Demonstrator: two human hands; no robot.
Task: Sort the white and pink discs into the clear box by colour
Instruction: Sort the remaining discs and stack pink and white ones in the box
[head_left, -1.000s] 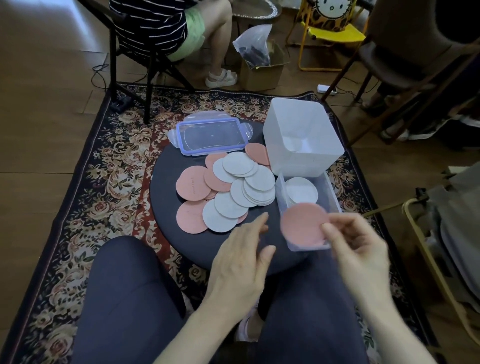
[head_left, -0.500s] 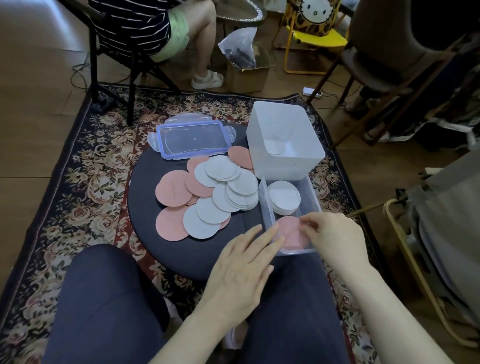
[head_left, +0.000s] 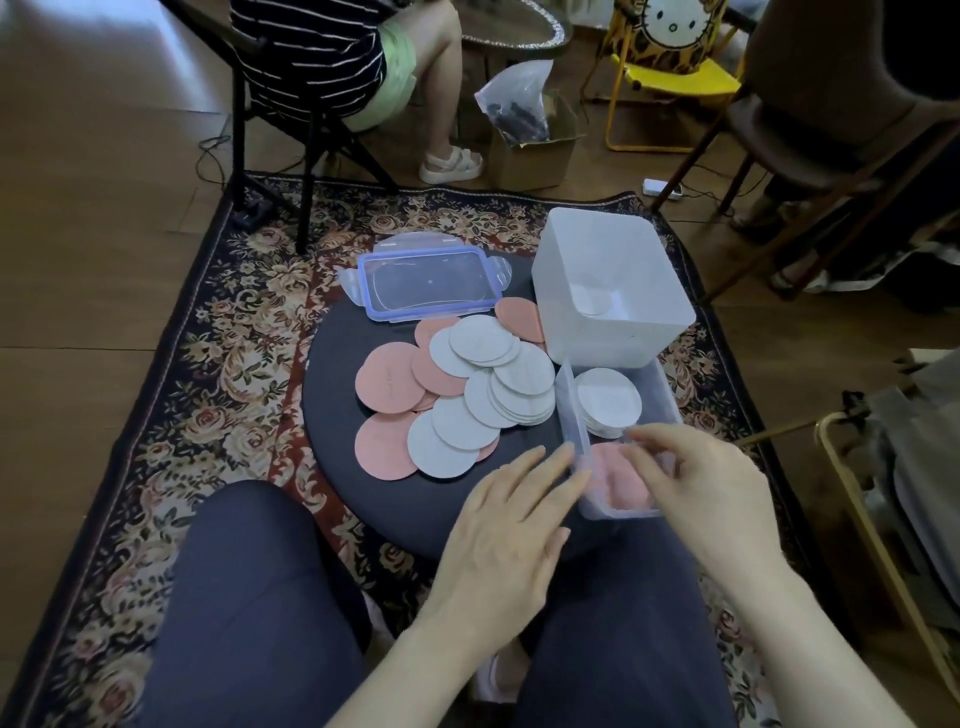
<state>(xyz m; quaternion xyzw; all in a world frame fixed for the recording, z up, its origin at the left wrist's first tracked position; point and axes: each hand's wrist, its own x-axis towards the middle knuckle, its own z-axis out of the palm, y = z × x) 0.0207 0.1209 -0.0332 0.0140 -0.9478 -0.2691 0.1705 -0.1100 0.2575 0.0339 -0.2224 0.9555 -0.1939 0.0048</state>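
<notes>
Discs mostly unsorted; my right hand pinches pink disc into clear box, left hand relaxed alongside.

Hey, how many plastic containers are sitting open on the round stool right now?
2: the white tub at the back right, and the clear box in front of it.

I am seeing my right hand covering much of the pink discs in the clear box, so their count is escaping me; its fingertips are possibly touching them. The seated person is running off the top edge.
</notes>
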